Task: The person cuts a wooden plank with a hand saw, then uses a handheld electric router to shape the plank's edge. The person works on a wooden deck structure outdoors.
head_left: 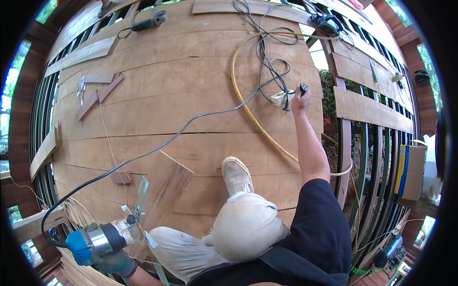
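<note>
At the lower left, my gloved left hand (pixel 113 263) is wrapped round a trim router (pixel 106 237) with a blue cap, a silver body and a clear base. A dark cord (pixel 176 134) runs from the router's cap across the boards toward the cables near my right hand. My bare right hand (pixel 301 103), its arm stretched forward, pinches a black plug (pixel 304 88) whose pins face away from me. Just left of that hand, a white extension socket (pixel 278 98) lies on the floor. Another black plug (pixel 286 107) lies against the socket; whether it is inserted I cannot tell.
A yellow hose (pixel 234 71) curves across the plank floor (pixel 143 95). Right of the planks, open joists (pixel 344 157) leave gaps. A grinder-like tool (pixel 149 23) and a circular saw (pixel 326 23) lie at the far side. A loose board (pixel 168 183) rests near my shoe (pixel 236 175).
</note>
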Tool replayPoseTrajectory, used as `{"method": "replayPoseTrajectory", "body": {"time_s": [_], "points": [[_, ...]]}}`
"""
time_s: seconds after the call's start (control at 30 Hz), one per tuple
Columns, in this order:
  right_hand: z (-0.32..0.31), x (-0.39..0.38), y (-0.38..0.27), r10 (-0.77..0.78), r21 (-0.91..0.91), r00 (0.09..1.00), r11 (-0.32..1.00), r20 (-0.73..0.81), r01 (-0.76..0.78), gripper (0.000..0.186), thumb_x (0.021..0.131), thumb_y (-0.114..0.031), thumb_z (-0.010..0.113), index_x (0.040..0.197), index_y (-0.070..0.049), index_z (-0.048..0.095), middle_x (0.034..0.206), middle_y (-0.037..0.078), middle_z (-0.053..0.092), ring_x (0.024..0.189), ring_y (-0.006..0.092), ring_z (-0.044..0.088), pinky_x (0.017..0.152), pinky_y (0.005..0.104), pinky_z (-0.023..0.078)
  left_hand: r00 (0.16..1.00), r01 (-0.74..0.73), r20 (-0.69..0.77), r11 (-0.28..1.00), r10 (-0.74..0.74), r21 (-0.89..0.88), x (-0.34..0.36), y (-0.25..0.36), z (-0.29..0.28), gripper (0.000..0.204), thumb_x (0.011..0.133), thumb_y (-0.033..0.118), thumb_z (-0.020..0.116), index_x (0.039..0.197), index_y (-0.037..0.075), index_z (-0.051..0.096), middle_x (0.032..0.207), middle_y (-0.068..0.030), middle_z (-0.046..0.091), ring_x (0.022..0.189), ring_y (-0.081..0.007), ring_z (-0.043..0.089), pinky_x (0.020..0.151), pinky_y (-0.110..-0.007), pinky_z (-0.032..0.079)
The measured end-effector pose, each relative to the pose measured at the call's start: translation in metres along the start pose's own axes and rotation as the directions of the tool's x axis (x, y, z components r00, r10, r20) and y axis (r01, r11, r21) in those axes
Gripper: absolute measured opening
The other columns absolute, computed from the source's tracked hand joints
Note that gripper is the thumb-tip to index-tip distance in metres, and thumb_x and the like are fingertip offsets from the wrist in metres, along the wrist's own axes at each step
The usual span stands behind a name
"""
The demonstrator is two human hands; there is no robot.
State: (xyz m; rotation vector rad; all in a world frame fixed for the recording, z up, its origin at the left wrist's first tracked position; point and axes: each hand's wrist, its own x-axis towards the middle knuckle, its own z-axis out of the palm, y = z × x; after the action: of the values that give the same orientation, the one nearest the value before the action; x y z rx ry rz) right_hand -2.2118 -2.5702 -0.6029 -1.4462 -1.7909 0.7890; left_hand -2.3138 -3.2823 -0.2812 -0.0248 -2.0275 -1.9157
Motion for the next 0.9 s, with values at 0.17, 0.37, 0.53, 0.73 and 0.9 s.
{"method": "replayPoseTrajectory", "body": {"time_s": [0.17, 0.37, 0.53, 0.73, 0.9], "points": [[0.003, 0.008, -0.003, 0.139, 0.253, 0.987, 0.960, -0.074, -0.117, 0.035, 0.102, -0.031, 0.064, 0.105, 0.002, 0.057, 0.093, 0.017, 0.069, 0.067, 0.0269, 0.069, 0.061, 0.0406, 0.056, 0.988, 0.056, -0.140, 0.998, -0.060, -0.033, -0.001, 0.009, -0.008, 0.069, 0.092, 0.048, 0.054, 0.133, -0.008, 0.056, 0.123, -0.0245, 0.066, 0.109, -0.0375, 0.069, 0.090, -0.050, 0.061], [-0.017, 0.020, -0.014, 0.354, 0.510, 0.922, 0.829, -0.156, -0.232, 0.028, 0.106, -0.026, 0.060, 0.113, -0.001, 0.051, 0.097, 0.011, 0.064, 0.062, 0.0198, 0.068, 0.047, 0.0296, 0.056, 0.976, 0.034, -0.211, 0.997, -0.048, -0.068, 0.001, 0.015, -0.010, 0.071, 0.094, 0.053, 0.053, 0.126, -0.010, 0.060, 0.119, -0.0247, 0.067, 0.104, -0.0363, 0.070, 0.089, -0.048, 0.061], [-0.027, 0.027, -0.018, 0.310, 0.591, 0.941, 0.787, -0.135, -0.175, 0.027, 0.105, -0.026, 0.060, 0.112, -0.002, 0.050, 0.096, 0.010, 0.065, 0.068, 0.0200, 0.069, 0.053, 0.0314, 0.058, 0.966, 0.043, -0.251, 0.998, -0.054, -0.048, 0.004, 0.010, -0.023, 0.070, 0.093, 0.053, 0.054, 0.126, -0.008, 0.061, 0.120, -0.0246, 0.067, 0.104, -0.0361, 0.071, 0.090, -0.049, 0.062], [-0.042, 0.023, -0.051, 0.159, 0.691, 0.975, 0.723, -0.158, -0.006, 0.024, 0.106, -0.023, 0.059, 0.114, -0.003, 0.050, 0.098, 0.010, 0.065, 0.081, 0.0212, 0.070, 0.065, 0.0335, 0.060, 0.962, 0.076, -0.245, 0.982, -0.118, -0.174, 0.010, 0.007, -0.049, 0.070, 0.089, 0.049, 0.066, 0.136, -0.002, 0.057, 0.130, -0.0189, 0.065, 0.117, -0.0347, 0.067, 0.105, -0.049, 0.053], [-0.069, 0.029, -0.118, -0.319, 0.378, 0.851, 0.791, -0.418, 0.482, 0.025, 0.105, -0.019, 0.062, 0.118, 0.001, 0.054, 0.102, 0.012, 0.068, 0.086, 0.0222, 0.070, 0.070, 0.0338, 0.057, 0.967, 0.057, -0.240, 0.988, -0.090, -0.141, 0.009, 0.005, -0.049, 0.068, 0.089, 0.048, 0.066, 0.135, -0.001, 0.057, 0.129, -0.0176, 0.065, 0.118, -0.0340, 0.066, 0.104, -0.049, 0.053]]}}
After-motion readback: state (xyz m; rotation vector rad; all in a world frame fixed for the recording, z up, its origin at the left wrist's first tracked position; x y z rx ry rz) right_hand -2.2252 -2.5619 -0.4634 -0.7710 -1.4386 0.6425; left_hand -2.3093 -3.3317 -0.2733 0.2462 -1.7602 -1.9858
